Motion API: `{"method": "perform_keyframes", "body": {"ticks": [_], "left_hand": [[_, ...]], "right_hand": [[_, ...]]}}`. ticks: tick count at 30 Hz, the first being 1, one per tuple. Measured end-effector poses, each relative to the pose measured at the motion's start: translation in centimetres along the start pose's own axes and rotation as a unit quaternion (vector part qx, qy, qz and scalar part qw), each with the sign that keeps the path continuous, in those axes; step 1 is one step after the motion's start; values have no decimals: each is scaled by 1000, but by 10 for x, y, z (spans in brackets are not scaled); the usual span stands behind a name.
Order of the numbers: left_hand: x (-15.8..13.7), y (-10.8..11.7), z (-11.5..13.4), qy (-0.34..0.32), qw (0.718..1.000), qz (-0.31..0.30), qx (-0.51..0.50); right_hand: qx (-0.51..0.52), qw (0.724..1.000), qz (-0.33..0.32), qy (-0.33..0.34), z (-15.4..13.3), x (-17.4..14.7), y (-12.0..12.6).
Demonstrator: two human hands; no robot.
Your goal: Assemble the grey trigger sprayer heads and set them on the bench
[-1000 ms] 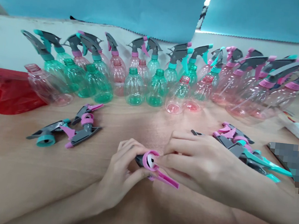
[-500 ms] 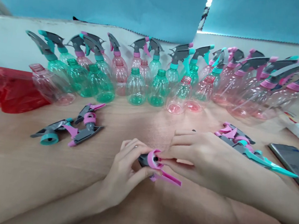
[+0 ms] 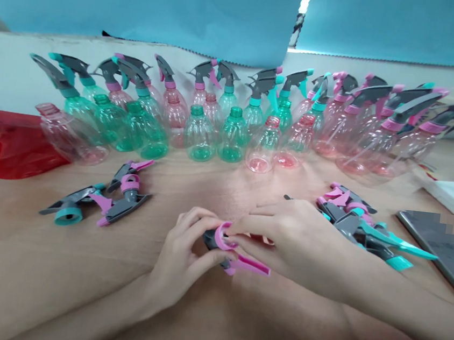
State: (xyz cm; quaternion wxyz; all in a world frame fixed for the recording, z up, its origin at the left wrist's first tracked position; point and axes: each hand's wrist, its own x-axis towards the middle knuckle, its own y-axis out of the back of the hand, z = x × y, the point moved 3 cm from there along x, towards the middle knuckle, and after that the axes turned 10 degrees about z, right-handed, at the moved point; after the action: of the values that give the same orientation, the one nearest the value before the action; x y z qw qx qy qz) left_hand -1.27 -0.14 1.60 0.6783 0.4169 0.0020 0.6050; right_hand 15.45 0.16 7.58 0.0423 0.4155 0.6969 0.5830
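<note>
I see left hand (image 3: 186,252) gripping pink-collared trigger sprayer head (image 3: 227,246) | right hand (image 3: 296,242) fingertips now pinching its collar, covering opening | fitting apparently continuing.

Light wooden counter (image 3: 18,267) carrying rows of green and pink clear plastic spray bottles (image 3: 231,132), loose grey trigger sprayer heads (image 3: 102,200), crumpled red plastic bag (image 3: 6,141), dark flat phone (image 3: 442,246).
</note>
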Motion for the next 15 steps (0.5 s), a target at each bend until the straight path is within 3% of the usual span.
{"method": "perform_keyframes", "body": {"ticks": [4,8,11,15], "left_hand": [[0,0,4,-22,999,19,14],[10,-12,7,-23,999,30,31],[33,-34,11,8,998,41,36],[79,-78,26,20,998,44,28]], "right_hand": [[-26,999,17,-21,4,1,19],[-54,988,136,-40,6,1,56],[-66,979,188,-40,7,-3,79],[-57,977,201,-40,11,-7,89]]}}
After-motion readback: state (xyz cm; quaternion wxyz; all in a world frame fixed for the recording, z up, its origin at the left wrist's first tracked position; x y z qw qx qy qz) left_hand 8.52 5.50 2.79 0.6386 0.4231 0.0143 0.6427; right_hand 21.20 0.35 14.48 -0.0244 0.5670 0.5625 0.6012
